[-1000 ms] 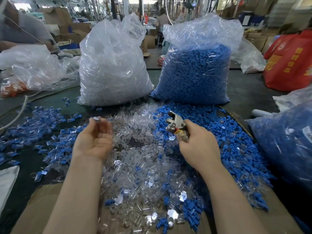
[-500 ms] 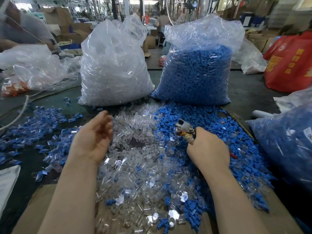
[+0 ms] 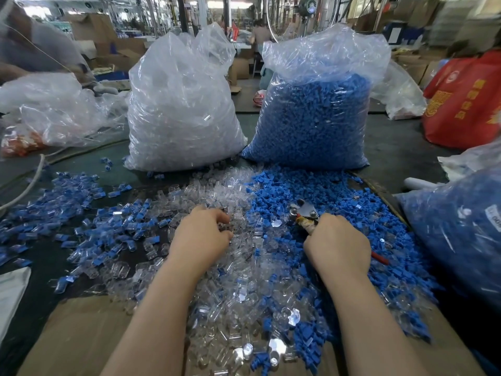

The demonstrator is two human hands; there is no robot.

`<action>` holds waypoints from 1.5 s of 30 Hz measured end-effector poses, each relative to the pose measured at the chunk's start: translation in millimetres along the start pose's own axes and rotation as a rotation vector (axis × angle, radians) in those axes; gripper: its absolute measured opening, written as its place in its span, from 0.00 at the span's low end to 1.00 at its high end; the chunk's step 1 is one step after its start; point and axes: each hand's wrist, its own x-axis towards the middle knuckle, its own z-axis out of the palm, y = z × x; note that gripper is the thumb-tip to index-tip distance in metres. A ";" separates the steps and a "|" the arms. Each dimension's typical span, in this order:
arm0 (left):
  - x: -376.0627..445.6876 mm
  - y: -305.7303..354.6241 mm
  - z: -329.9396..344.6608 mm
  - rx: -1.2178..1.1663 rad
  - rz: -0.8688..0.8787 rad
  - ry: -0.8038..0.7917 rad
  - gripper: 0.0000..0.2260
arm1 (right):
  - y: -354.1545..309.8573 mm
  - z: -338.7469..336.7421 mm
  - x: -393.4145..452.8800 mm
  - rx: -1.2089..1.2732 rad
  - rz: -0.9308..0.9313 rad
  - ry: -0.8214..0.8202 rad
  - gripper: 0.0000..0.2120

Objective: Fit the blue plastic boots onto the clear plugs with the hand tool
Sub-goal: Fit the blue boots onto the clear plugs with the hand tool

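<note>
**On the bench: picking stock for the next fitting**

Step in hand, as judged: fetching parts. No plug and boot are seen joined between the hands.

- Left hand (image 3: 202, 236): knuckles up, fingers curled down into the plugs (image 3: 217, 194). Whether it has hold of one cannot be told; the fingertips are buried.
- Right hand (image 3: 337, 245): fist closed round the handles of the tool (image 3: 302, 213), whose metal head points up and left over the edge of the boots (image 3: 320, 191).
- Plugs: small, clear, hard-looking, glinting; heaped loose at centre, spilling toward the viewer onto cardboard (image 3: 89, 329).
- Boots: small, blue, matt, blocky; heaped right of the plugs, the two heaps touching and mixing.
- Fitted pieces (image 3: 76, 196), seemingly: clear-and-blue, scattered to the left.
- Tool: plier-like, bare steel head, taped neck, red handle tip behind the wrist.
- Clear bag (image 3: 184, 109) and blue bag (image 3: 314, 115): crinkled film, upright behind the heaps.

Next move likely needs one plug singled out and one boot met at the tool head.
</note>
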 end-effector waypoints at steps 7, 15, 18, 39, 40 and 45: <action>-1.3 1.8 0.9 -0.039 0.018 -0.078 0.06 | -3.2 2.8 1.0 0.022 -0.005 -0.033 0.10; -3.6 8.1 8.2 -0.149 0.044 -0.137 0.11 | -0.1 3.8 1.8 0.038 -0.021 0.005 0.08; -5.2 5.9 7.9 -0.272 0.010 -0.094 0.08 | -0.2 1.8 1.8 0.061 -0.044 0.095 0.06; -10.9 35.5 -2.3 -1.403 -0.155 -0.144 0.07 | -19.9 -8.8 -5.1 1.146 -0.327 -0.041 0.12; -11.1 36.0 -2.5 -1.417 -0.159 -0.153 0.08 | -20.5 -9.7 -5.7 1.152 -0.344 -0.031 0.12; -11.3 37.2 -6.1 -1.518 -0.186 -0.193 0.06 | -21.1 -9.9 -6.7 1.173 -0.378 0.038 0.07</action>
